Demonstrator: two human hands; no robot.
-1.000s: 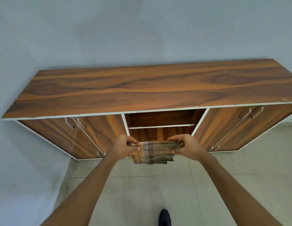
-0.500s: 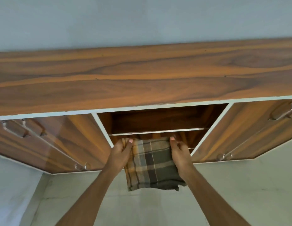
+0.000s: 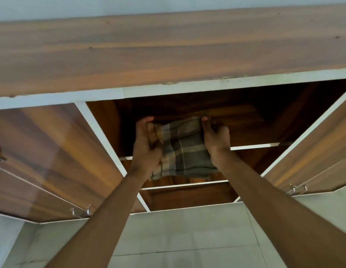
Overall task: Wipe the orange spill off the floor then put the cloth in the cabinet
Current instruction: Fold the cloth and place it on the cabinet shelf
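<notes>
While half out, cloth in cabinet

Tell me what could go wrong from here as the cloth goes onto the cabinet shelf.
1. Much of the cloth hangs in front of the upper shelf edge; released now, it may slide off toward the lower shelf or the floor.
2. The left hand holds one corner bunched while the right hand pinches the other, so the cloth could land crumpled instead of flat.

Both hands, left hand, right hand, gripping plaid cloth inside open middle compartment of wooden cabinet
</notes>
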